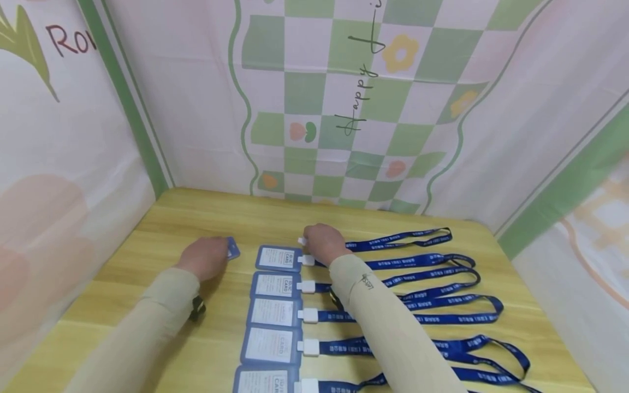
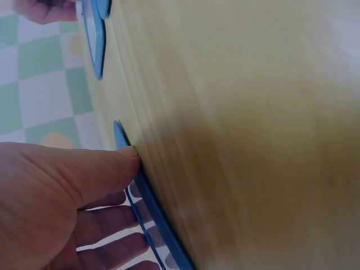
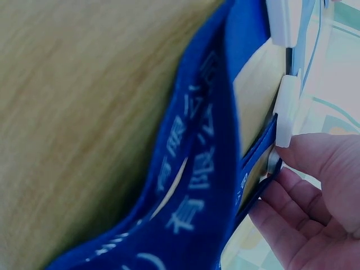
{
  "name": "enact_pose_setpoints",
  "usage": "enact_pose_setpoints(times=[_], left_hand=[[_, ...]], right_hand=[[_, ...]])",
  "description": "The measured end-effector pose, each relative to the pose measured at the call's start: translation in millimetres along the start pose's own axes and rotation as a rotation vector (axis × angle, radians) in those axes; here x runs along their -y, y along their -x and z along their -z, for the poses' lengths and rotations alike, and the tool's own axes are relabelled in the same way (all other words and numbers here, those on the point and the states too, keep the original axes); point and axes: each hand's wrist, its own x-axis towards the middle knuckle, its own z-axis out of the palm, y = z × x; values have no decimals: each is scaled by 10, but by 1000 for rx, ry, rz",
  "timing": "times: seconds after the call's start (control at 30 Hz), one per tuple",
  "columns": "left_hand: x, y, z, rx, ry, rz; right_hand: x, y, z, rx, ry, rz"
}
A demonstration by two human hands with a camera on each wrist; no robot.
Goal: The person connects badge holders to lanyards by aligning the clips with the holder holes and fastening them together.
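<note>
My left hand (image 1: 205, 256) pinches a blue-framed clear badge holder (image 2: 153, 211), thumb on its near edge and fingers behind. In the head view only a corner of it shows past the fingers. At the far end of the row, my right hand (image 1: 324, 243) holds the white clip (image 3: 288, 109) of a dark blue lanyard (image 1: 398, 240) with white printed characters. The thumb tip is at the clip's end, with the fingers curled below. The lanyard's loop lies out to the right on the wooden table (image 1: 206, 210). The two hands are apart, the nearest laid-out badge holder (image 1: 277, 257) between them.
Several badge holders with white card inserts (image 1: 272, 314) lie in a column towards me, each joined by a white clip (image 1: 309, 315) to a blue lanyard (image 1: 457, 318). My right forearm (image 1: 393, 327) crosses over the lanyards. A patterned cloth wall (image 1: 196, 109) stands behind the table.
</note>
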Motion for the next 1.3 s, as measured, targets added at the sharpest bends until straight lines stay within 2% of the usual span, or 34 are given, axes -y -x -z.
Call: enact_pose_setpoints(times=[0.4, 0.63, 0.93, 1.1, 1.3], left_hand=[[-86, -84, -6, -14, -28, -44], [-120, -162, -41, -24, -21, -55], [-199, -246, -54, 2, 6, -4], [-208, -297, -66, -41, -14, -47], [-230, -384, -113, -73, -82, -95]], right_hand=[[-10, -9, -6, -5, -2, 16], [-14, -38, -39, 6, 14, -4], [-13, -32, -29, 6, 18, -4], [-6, -27, -21, 12, 20, -6], [-2, -15, -22, 19, 6, -21]])
